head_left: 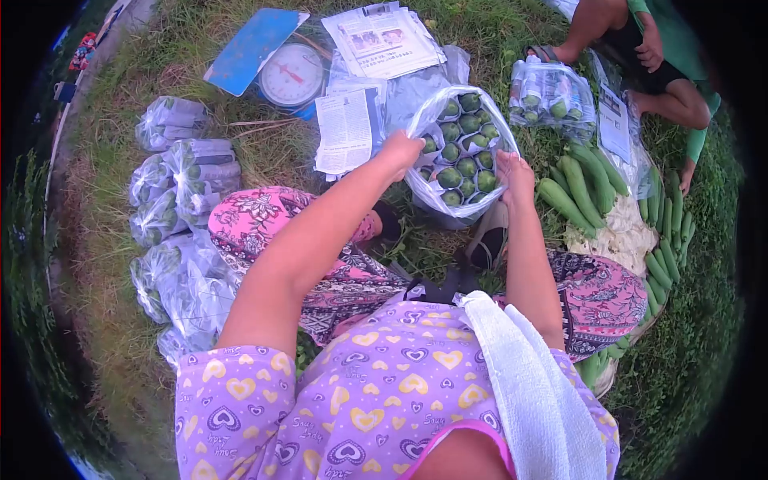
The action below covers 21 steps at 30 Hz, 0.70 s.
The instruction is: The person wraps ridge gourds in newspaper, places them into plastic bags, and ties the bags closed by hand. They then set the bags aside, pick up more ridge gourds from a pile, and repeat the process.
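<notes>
At the far left, filled clear bags [196, 180] are lying on the grass in a loose column. Right of them, a round dial scale [291, 75] is sitting beside a tilted blue board [254, 50], and newspaper sheets [386, 40] are lying spread near it. Next, the left hand [402, 154] is grasping the left rim of an open plastic bag [462, 212], its fingers closing on the edge. The bag is standing between the two hands, above the seated person's feet, its mouth facing up. It is looking clear and whitish, bulging round, and it is holding rows of dark green, rounded vegetables [450, 152] with pale paper tucked between them. The right hand [516, 172] is gripping the opposite rim. Farther right, another filled bag [552, 98] is resting on the grass, and long green gourds [582, 186] are lying on a pale sheet [612, 234]. At the far right, another person [676, 96] is crouching near slimmer green vegetables [666, 260].
</notes>
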Tool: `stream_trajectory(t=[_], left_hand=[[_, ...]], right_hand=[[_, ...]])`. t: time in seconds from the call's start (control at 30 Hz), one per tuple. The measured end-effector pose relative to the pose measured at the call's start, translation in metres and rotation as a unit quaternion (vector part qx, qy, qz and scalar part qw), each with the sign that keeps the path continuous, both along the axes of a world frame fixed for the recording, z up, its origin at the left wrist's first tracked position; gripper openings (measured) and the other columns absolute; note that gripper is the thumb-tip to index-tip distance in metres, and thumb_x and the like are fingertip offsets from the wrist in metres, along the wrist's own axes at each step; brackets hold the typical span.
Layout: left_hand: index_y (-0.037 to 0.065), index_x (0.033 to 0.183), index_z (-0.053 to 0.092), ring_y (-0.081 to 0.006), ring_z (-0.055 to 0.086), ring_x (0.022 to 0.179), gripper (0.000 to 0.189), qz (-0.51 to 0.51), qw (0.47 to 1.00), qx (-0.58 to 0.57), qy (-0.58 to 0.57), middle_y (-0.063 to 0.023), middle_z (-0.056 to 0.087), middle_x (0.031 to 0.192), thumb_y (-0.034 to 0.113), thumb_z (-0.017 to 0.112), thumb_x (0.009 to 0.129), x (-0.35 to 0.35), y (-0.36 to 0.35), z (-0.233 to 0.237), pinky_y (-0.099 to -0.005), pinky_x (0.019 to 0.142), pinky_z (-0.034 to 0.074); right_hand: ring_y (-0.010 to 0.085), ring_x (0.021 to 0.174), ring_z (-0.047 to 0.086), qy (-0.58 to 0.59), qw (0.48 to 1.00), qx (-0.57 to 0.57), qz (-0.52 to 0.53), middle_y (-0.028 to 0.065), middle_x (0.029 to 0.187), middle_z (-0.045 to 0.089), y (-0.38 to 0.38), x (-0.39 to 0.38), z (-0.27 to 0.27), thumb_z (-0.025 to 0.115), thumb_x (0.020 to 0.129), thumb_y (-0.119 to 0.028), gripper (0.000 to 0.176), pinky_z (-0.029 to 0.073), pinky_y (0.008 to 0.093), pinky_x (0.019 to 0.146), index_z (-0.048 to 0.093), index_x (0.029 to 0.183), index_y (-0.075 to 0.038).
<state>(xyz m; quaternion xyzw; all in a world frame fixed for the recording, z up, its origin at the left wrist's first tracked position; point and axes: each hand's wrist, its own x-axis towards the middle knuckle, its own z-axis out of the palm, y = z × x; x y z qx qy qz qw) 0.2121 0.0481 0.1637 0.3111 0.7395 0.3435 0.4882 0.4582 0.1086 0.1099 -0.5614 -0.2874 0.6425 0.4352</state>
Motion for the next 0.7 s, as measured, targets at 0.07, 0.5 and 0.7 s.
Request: stream_trajectory(t=[0.07, 0.5, 0.7], left_hand=[[-0.001, 0.106, 0.056, -0.0201, 0.052, 0.070, 0.030, 0.049, 0.998, -0.008, -0.024, -0.0105, 0.058, 0.087, 0.019, 0.061, 0.084, 0.004, 0.002, -0.019, -0.0349, 0.061, 0.042], [0.001, 0.108, 0.053, -0.0126, 0.045, 0.053, 0.024, 0.149, 0.965, 0.066, -0.207, -0.0039, 0.050, 0.070, 0.012, 0.049, 0.087, 0.014, -0.011, -0.010, -0.0308, 0.044, 0.034], [0.002, 0.113, 0.050, -0.0109, 0.037, 0.048, 0.028, 0.135, 0.943, 0.071, -0.296, -0.0011, 0.044, 0.066, 0.007, 0.046, 0.085, 0.020, -0.014, 0.010, -0.0293, 0.041, 0.029]], right_hand=[[0.0224, 0.107, 0.056, -0.168, 0.980, 0.005, 0.104, 0.0100, 0.112, 0.063, 0.009, 0.011, 0.001, 0.051, 0.093, -0.028, 0.033, 0.040, 0.0387, 0.092, 0.057, 0.115, -0.003], [0.0316, 0.097, 0.059, -0.434, 0.593, 0.411, 0.540, 0.0120, 0.113, 0.054, -0.043, -0.090, 0.059, 0.063, 0.074, -0.008, 0.046, 0.049, 0.0414, 0.082, 0.055, 0.119, -0.010], [0.0308, 0.088, 0.061, -0.401, 0.559, 0.442, 0.576, 0.0108, 0.095, 0.061, -0.038, -0.075, 0.062, 0.060, 0.073, -0.008, 0.026, 0.049, 0.0422, 0.077, 0.065, 0.099, -0.010]])
